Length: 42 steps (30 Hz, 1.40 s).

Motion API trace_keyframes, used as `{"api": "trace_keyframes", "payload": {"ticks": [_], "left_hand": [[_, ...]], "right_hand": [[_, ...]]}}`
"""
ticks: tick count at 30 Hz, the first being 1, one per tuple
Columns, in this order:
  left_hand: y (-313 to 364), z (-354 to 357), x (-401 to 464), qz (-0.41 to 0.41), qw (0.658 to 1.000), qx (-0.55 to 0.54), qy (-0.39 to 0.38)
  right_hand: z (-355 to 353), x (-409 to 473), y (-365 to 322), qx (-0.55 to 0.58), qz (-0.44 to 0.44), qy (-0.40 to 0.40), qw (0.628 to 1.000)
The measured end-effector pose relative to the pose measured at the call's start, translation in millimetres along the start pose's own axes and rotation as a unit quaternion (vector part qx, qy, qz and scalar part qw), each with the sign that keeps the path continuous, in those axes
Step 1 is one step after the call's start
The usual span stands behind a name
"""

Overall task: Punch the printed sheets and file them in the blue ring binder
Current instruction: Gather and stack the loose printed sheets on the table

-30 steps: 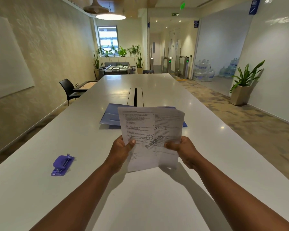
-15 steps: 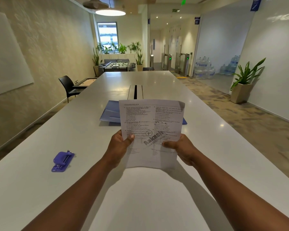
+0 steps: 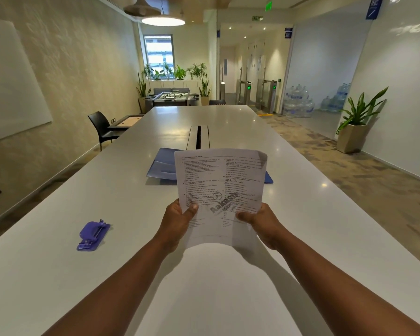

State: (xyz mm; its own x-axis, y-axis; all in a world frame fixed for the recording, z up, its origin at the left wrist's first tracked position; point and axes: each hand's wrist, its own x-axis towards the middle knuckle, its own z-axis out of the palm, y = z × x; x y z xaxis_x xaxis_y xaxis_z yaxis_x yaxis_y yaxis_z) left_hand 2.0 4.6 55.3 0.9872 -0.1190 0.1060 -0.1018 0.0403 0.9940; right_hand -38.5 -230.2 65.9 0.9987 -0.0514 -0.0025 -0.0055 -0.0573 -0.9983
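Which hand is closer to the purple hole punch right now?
Left. The left hand grips the printed sheets' left edge, nearest the hole punch lying off to its left; the right hand holds the far edge.

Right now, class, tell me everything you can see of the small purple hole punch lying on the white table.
The small purple hole punch looks like glossy plastic, with a rounded lever on top and a flat base plate that sticks out at its near end. Thin dark lines, perhaps metal parts, run along its length. It lies flat on the long white table, angled with its far end turned rightward, well left of the person's left hand. Nothing touches it but the tabletop; no paper sits in it.
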Motion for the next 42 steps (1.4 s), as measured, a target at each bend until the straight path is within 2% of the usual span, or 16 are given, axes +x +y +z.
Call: {"api": "trace_keyframes", "payload": {"ticks": [18,31,37,42], "left_hand": [[-3.6,-9.7,4.8,-0.02,0.999,0.026,0.004],[2.1,-24.5,11.6,-0.154,0.988,0.014,0.004],[8.4,-33.2,5.4,-0.189,0.982,0.018,-0.011],[11.6,-44.3,2.6,-0.199,0.974,0.107,0.024]], "right_hand": [[4.9,0.7,9.8,0.032,0.022,0.017,0.999],[17.4,2.6,6.6,-0.023,-0.016,-0.017,0.999],[25.6,0.9,8.7,0.036,0.03,-0.029,0.998],[31.5,4.4,13.5,0.039,0.065,-0.03,0.997]]}}
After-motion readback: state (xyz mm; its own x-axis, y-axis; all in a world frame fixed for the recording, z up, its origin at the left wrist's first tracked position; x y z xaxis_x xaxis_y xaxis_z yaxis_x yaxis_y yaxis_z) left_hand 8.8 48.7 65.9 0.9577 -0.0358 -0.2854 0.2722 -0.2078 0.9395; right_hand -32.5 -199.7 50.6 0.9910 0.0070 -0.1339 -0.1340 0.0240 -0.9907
